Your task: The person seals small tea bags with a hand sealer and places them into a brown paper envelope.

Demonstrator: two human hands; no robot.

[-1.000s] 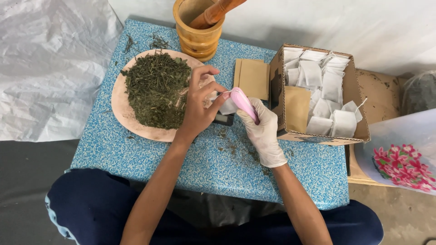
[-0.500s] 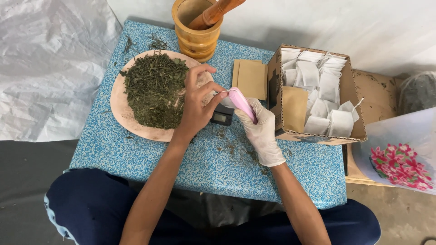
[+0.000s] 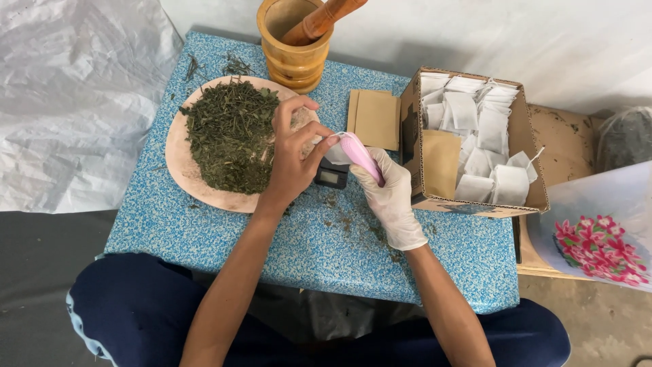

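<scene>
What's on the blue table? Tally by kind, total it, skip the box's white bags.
Wooden mortar: 1
Wooden pestle: 1
Plate of dried leaves: 1
Cardboard box: 1
Brown paper pouches: 2
Black scale: 1
Pink scoop, in right hand: 1
White bag, in left hand: 1
Total: 9

On the bench [image 3: 204,224] before you, the plate [image 3: 178,163] of dried leaves [image 3: 227,136] lies to your left. Behind it stands the mortar [image 3: 293,58] with the pestle [image 3: 322,19] in it. To your right sits the box [image 3: 523,197] with bags [image 3: 475,122] in it, and the envelope [image 3: 375,119] lies just left of it. The scale [image 3: 331,178] sits between plate and box, under your hands.
</scene>
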